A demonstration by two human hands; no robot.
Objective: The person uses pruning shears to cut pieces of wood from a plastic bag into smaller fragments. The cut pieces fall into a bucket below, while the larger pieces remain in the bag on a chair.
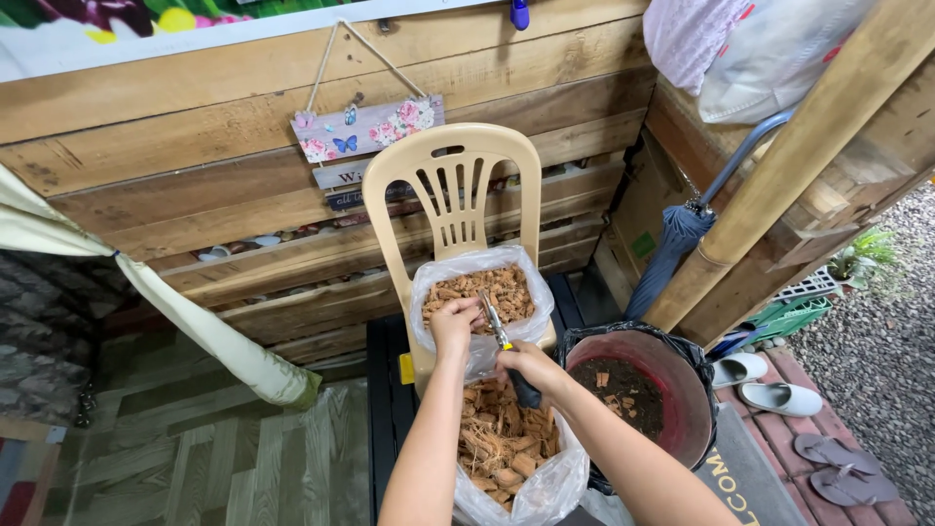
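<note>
Shears (504, 353) sat at frame center, over two clear bags of brown husk chips. Going left to right: my left hand (454, 323) pinched a chip above the upper bag (481, 294) on the beige plastic chair (453, 185); my right hand (531, 368) was clamped around the shears' dark handles above the lower bag (511, 453); a lined red bucket (635, 394) of soil stood at lower right.

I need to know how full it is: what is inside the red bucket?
The red bucket holds dark soil with a few brown chips on top. Its near side is hidden by the right forearm; what lies under the soil cannot be seen.
</note>
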